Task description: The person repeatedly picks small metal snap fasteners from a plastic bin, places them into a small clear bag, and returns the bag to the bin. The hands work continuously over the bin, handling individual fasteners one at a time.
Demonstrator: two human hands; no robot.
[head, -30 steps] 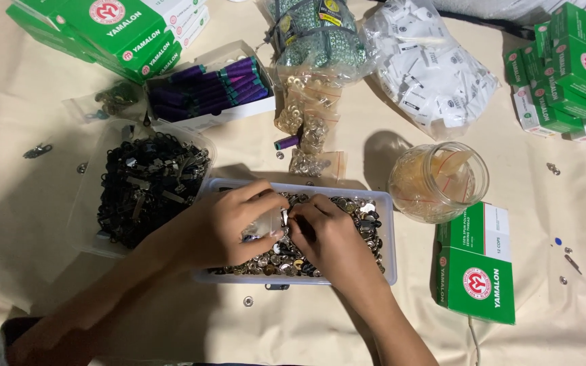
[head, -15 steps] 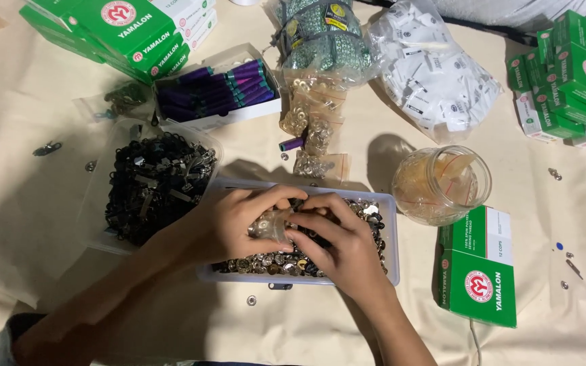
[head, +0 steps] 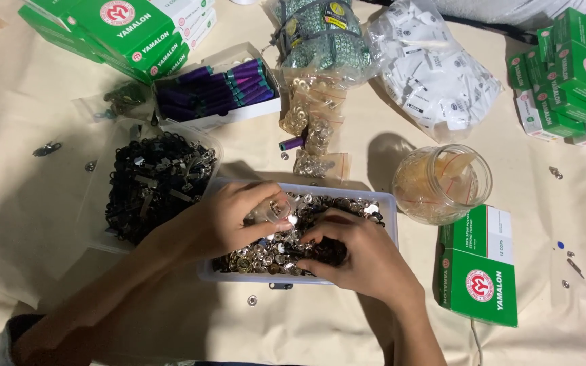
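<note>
Both hands are working inside the clear plastic tray (head: 389,203) at lower centre of the frame, which is lying full of small metal snap buttons (head: 266,254). Left hand (head: 228,220) is pinching a small clear packet (head: 271,210) between thumb and fingers, closed on it, just above the buttons. Right hand (head: 361,254) is resting knuckles-up on the pile, fingers curled down into the buttons; can't tell if it's gripping any. Tub of black zipper pulls (head: 154,183) is sitting just left of the tray, glass jar (head: 442,183) just right, green box (head: 479,268) lying lower right.
</note>
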